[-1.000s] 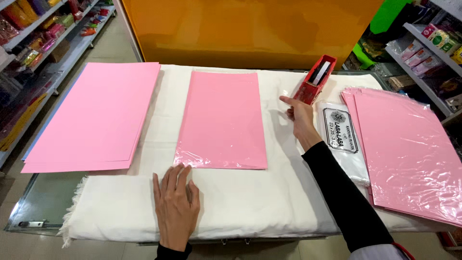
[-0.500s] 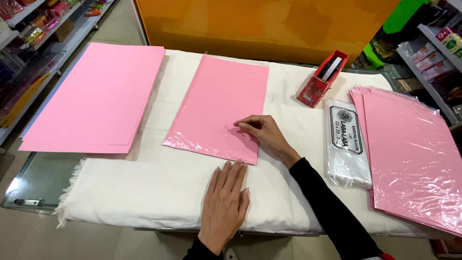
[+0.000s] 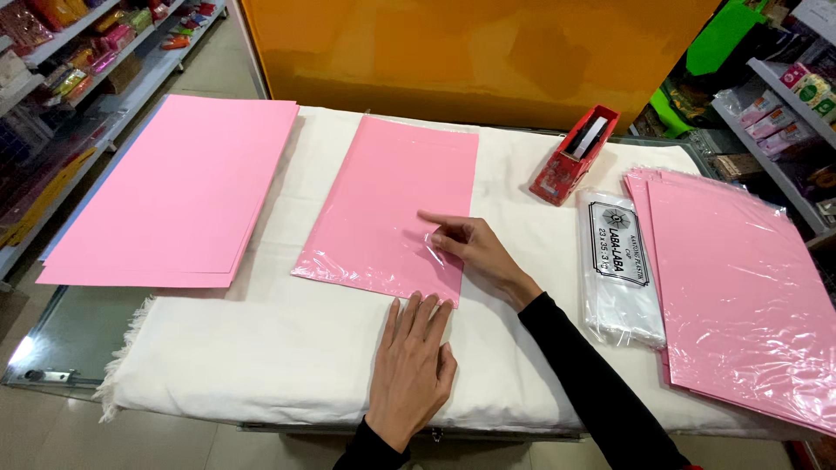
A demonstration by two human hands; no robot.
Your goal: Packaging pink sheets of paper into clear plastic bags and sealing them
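Right hand [image 3: 475, 248] lay on the lower right part of a pink sheet in a clear plastic sleeve [image 3: 387, 209], forefinger stretched leftward across it, the other fingers loosely curled and pressing the film, holding nothing. Left hand [image 3: 414, 370] rested flat and spread on the white cloth [image 3: 261, 348] covering the surface, its fingertips just touching the sheet's near edge. A red tape dispenser [image 3: 573, 157] and a pack of plastic bags [image 3: 620, 265] sat to the right.

Right hand [image 3: 475, 248] presses tape onto wrapped pink sheet [image 3: 387, 209]; left hand [image 3: 414, 370] flat on white cloth [image 3: 261, 348], fingertips at sheet's near edge.
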